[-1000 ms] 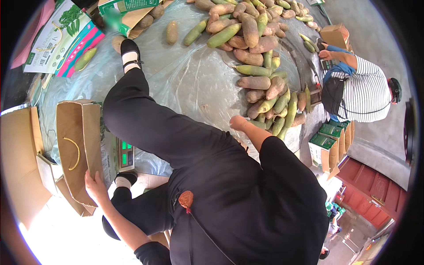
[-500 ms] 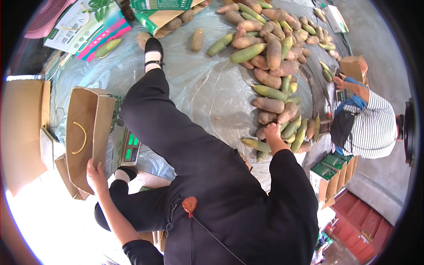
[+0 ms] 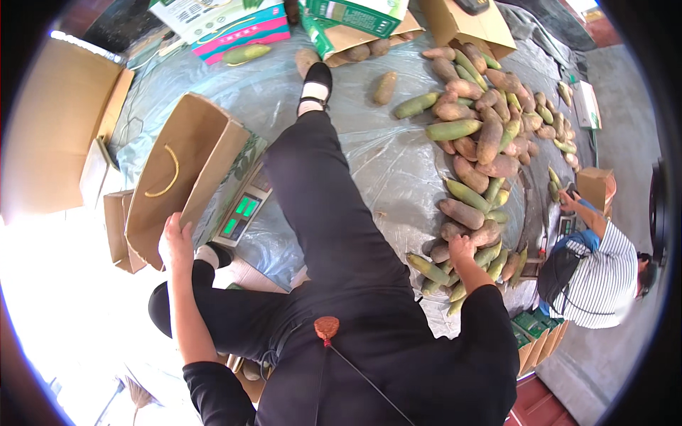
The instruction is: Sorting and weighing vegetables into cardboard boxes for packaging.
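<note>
Among piled shoots (image 3: 469,213) on grey plastic sheet (image 3: 383,163): right hand (image 3: 462,250) down on brownish tapered one, fingers curled over it, full clasp unclear. Better grip mid-body, lift clear of neighbours. Left hand (image 3: 176,241) pinches brown paper bag (image 3: 185,177) rim, beside green-display scale (image 3: 238,216).

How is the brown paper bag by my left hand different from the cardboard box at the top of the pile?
The brown paper bag lies on its side by a scale, and the left hand holds its edge; the cardboard box sits untouched at the far end of the pile. The bag has a yellow cord handle; the box shows none. Both are plain brown and open.
</note>
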Demonstrator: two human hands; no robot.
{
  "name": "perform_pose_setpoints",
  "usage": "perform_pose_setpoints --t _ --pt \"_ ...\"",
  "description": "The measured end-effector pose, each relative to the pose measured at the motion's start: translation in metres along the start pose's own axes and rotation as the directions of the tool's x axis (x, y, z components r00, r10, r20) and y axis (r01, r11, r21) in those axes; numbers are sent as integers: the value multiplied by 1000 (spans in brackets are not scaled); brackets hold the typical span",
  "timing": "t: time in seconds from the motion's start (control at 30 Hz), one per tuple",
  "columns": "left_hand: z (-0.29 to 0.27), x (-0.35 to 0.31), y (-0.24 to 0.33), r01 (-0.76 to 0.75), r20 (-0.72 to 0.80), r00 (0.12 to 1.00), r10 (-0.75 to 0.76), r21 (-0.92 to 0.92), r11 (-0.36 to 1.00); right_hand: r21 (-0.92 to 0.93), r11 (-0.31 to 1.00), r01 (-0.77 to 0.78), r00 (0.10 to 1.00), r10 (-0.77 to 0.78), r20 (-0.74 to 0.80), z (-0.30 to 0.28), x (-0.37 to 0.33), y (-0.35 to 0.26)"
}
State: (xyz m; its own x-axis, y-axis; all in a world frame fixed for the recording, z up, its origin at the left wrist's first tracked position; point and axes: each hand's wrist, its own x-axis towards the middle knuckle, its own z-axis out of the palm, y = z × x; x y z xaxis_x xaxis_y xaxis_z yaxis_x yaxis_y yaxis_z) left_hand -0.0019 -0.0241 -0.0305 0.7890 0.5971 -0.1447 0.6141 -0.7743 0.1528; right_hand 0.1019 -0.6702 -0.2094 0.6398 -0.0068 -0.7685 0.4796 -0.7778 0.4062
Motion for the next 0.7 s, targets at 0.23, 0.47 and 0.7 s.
perform_pose_setpoints --t 0.23,0.47,0.7 --pt "0 1 -2 -22 -112 994 18 -35 999 399 903 -157 972 212 -97 -77 -13 18" --pt "-4 6 -4 0 -54 999 -1 -18 1000 813 423 400 756 350 -554 -164 0 29" --pt "-9 4 -4 1 8 1000 -1 -32 999 601 -76 795 582 374 -722 -376 -65 -3"
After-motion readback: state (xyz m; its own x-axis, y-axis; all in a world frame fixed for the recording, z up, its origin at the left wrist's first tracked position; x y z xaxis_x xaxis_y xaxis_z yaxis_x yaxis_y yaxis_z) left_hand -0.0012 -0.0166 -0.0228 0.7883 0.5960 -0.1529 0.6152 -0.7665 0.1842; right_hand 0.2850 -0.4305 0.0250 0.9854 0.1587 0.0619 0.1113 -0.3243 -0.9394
